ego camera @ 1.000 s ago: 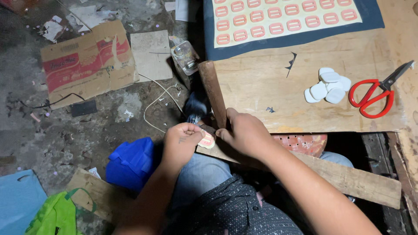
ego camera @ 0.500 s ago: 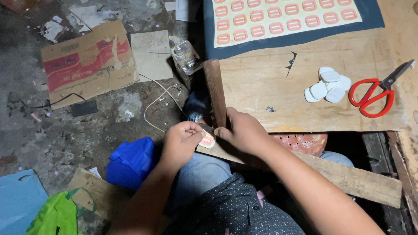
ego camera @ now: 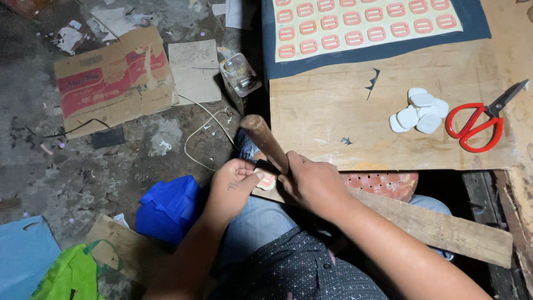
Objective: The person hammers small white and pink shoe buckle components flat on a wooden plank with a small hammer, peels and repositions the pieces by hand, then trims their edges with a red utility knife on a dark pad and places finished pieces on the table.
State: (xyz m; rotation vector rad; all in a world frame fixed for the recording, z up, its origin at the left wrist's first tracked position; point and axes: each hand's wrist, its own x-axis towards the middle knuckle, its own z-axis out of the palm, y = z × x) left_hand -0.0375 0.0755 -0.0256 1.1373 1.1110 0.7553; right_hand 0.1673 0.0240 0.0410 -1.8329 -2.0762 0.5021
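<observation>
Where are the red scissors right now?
In the head view, the red-handled scissors lie on the wooden board at the far right, just right of a small pile of white pieces and well away from both hands.

A single head-worn camera looks steeply down from close above the person's lap. Both hands sit low in the middle of the view, the wooden bench (ego camera: 333, 122) fills the upper right beyond them, and the littered floor (ego camera: 83, 166) spreads to their left.
</observation>
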